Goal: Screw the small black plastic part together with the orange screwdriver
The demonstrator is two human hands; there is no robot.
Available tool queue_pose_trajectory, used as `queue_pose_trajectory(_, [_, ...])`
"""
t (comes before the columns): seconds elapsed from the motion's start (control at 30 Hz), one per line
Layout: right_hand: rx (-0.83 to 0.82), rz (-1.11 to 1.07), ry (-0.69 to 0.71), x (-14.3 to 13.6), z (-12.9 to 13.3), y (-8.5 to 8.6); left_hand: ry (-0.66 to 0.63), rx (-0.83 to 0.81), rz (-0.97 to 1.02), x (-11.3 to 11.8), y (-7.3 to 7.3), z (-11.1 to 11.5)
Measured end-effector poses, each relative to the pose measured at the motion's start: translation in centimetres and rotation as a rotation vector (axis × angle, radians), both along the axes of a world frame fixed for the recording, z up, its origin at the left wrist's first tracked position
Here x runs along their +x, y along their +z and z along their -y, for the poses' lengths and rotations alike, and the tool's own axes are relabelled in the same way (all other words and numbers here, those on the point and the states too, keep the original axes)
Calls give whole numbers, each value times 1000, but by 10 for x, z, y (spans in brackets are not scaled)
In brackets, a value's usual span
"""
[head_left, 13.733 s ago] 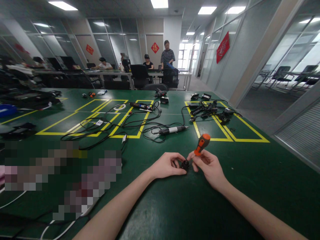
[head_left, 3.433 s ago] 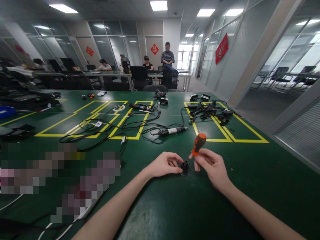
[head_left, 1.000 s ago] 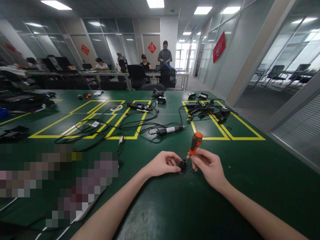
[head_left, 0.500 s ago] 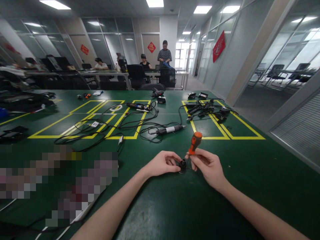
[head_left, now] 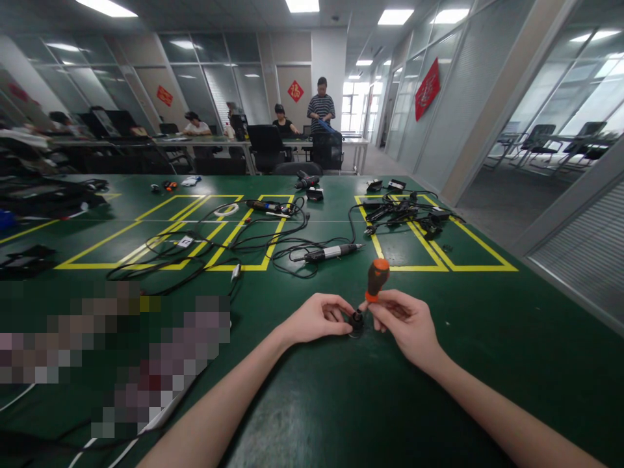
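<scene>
On the green table (head_left: pixel 302 403) stands a small black round part (head_left: pixel 356 320). My left hand (head_left: pixel 319 318) grips it from the left between thumb and fingers. Just to the right, my right hand (head_left: pixel 403 323) is closed on a screwdriver (head_left: pixel 377 279) with an orange and dark grey handle. The handle points up above the fingers. The screwdriver's shaft is mostly hidden by the fingers, so I cannot make out whether its tip touches the black part.
Beyond my hands lies a corded electric screwdriver (head_left: pixel 334 253) with looping black cables. A tangle of black parts (head_left: pixel 402 211) is at the back right, a power drill (head_left: pixel 307 180) further back. Pixelated areas cover the left side. People are at a far table.
My right hand has shifted very slightly, and the screwdriver handle has tipped a little to the left. My left hand and the black part have stayed in place.
</scene>
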State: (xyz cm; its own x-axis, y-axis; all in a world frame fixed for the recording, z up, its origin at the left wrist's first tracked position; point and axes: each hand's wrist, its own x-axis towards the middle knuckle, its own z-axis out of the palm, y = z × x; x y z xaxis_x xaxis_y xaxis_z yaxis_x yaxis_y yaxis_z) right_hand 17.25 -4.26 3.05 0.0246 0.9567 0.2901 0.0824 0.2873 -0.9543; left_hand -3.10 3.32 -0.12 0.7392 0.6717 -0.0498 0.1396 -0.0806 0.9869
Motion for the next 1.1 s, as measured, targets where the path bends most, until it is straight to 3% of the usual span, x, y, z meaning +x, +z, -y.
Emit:
queue_pose_trajectory(0.1, [-3,-10,45,-2,2,0,-2,-4,5,0,0,0])
queue_pose_trajectory(0.4, [3,19,-47,-1,-1,-2,6,-30,6,1,2,1])
queue_pose_trajectory(0.63, [-11,-63,39,-2,-1,-2,5,-8,-2,1,3,1])
queue_pose_trajectory(0.87, [9,12,-51,0,-2,2,-2,-23,9,1,3,1])
queue_pose_trajectory(1.1, [3,-37,23,-1,0,0,16,-13,-1,2,4,2])
